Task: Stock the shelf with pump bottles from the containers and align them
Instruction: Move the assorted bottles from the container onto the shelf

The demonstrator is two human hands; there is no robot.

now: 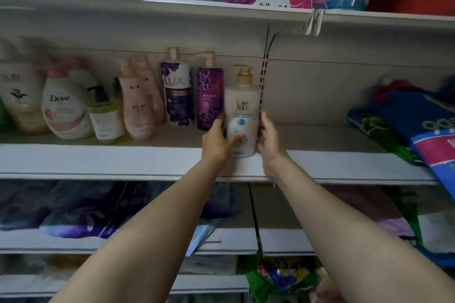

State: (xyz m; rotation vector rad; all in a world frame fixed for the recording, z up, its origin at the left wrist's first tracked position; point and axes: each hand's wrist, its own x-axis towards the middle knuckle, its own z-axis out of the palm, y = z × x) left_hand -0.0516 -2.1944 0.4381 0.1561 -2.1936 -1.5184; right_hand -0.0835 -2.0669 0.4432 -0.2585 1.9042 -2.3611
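The cream pump bottle, gold-capped and upright, is gripped by the left hand at nine o'clock and the right hand at three.

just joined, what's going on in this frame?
A person is stocking a store shelf. Both hands hold a cream pump bottle standing upright near the shelf's front edge: the left hand wraps its lower left side, the right hand its right side. It sits at the right end of a row, just right of a purple LUX bottle and slightly forward of it, so alignment looks unfinished.
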